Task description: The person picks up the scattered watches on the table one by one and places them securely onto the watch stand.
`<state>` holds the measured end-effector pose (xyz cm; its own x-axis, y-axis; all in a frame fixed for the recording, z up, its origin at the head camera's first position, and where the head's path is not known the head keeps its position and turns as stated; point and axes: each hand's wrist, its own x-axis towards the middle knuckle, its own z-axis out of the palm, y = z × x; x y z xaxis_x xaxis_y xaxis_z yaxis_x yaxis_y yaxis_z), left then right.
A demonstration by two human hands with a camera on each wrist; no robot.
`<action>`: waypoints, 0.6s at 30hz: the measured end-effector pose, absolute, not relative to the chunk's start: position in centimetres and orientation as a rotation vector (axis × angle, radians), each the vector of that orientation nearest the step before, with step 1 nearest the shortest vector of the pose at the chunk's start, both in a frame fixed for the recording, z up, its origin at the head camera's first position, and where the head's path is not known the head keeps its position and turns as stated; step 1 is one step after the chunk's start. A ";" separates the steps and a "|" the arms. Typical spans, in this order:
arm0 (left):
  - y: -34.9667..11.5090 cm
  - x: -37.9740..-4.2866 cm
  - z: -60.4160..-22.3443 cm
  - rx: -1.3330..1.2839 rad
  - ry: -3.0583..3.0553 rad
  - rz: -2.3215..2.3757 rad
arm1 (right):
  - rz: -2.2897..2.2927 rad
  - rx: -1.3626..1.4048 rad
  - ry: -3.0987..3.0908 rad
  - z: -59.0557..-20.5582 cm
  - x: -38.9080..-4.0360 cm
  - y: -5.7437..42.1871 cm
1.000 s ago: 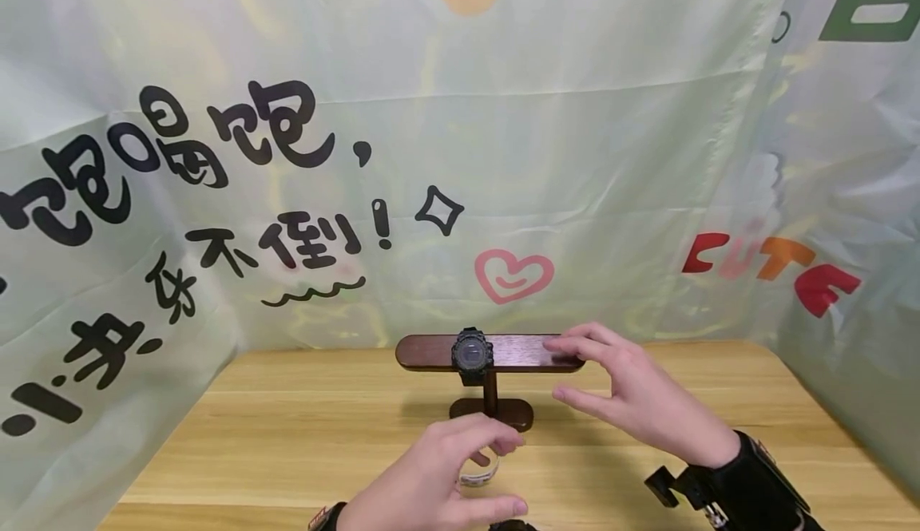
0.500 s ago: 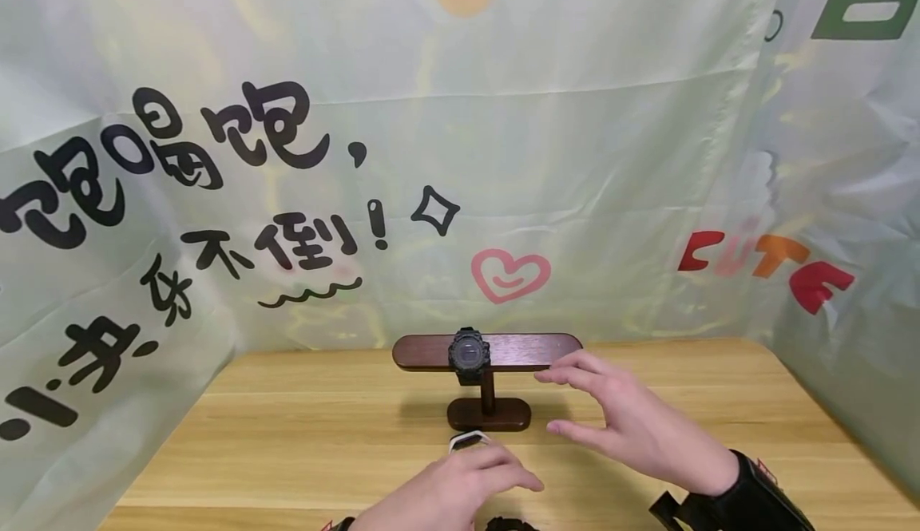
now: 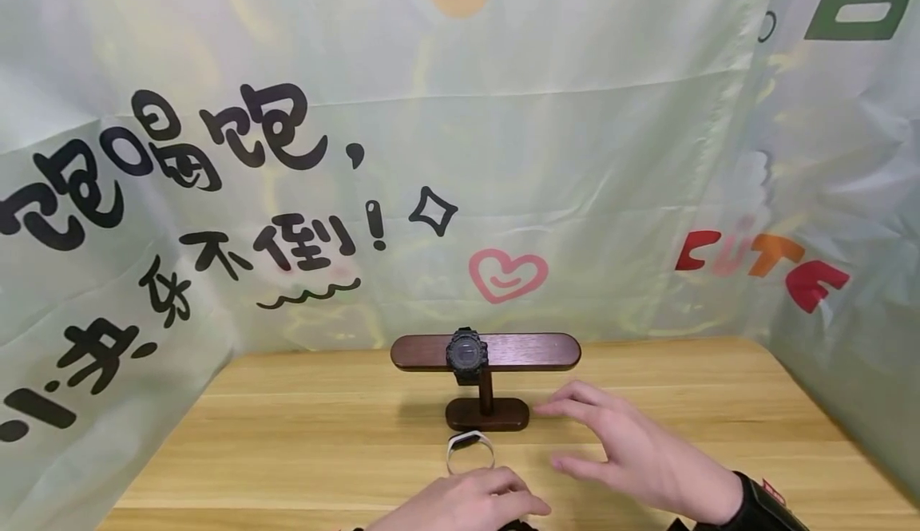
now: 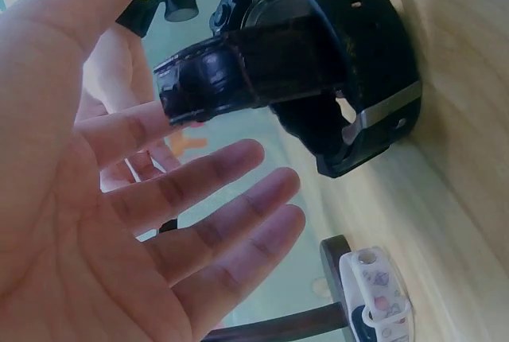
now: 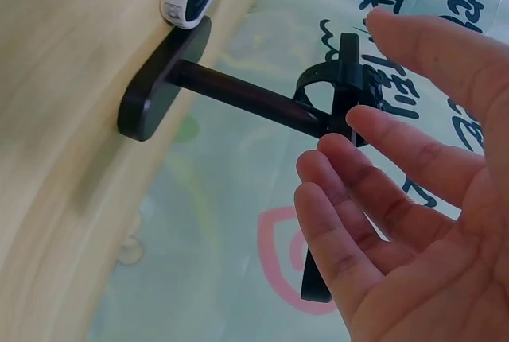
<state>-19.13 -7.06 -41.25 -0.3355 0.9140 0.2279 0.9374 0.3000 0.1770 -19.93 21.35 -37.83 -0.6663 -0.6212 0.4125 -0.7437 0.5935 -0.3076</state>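
A dark brown wooden T-shaped watch stand (image 3: 486, 414) stands on the table, with a black digital watch (image 3: 467, 353) strapped round its bar left of centre. My right hand (image 3: 625, 451) hovers right of the base, fingers extended and holding nothing. At the bottom of the head view, my left hand (image 3: 460, 503) reaches over a second black watch (image 3: 517, 526), mostly hidden there. The left wrist view shows that watch (image 4: 374, 48) on its side with a glossy dark strap (image 4: 246, 71) before it; the left fingers (image 4: 231, 239) are spread and apart from it.
A white fitness band (image 3: 470, 449) stands looped on the wooden table (image 3: 302, 427), just in front of the stand's base. Behind the table hangs a pale printed cloth (image 3: 611, 156), and it continues along both sides.
My left hand has moved down and right, uncovering the white fitness band and coming over the second black watch. My right hand has dropped from the stand's bar to beside its base.
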 end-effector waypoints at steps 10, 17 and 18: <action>-6.7 -18.9 -42.2 -1.731 -2.411 -0.376 | 0.691 1.278 -2.439 -39.7 -20.3 22.2; -6.7 -18.8 -42.5 -1.775 -2.442 -0.513 | 0.681 1.274 -2.487 -40.4 -19.9 22.4; -6.7 -18.7 -42.6 -1.780 -2.444 -0.541 | 0.690 1.273 -2.508 -40.5 -19.9 22.5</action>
<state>-18.71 -6.73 -42.62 -0.3269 0.9088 0.2593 0.9334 0.2674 0.2394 -19.85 22.48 -40.46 -0.5892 -0.6920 0.4172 -0.8080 0.5075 -0.2993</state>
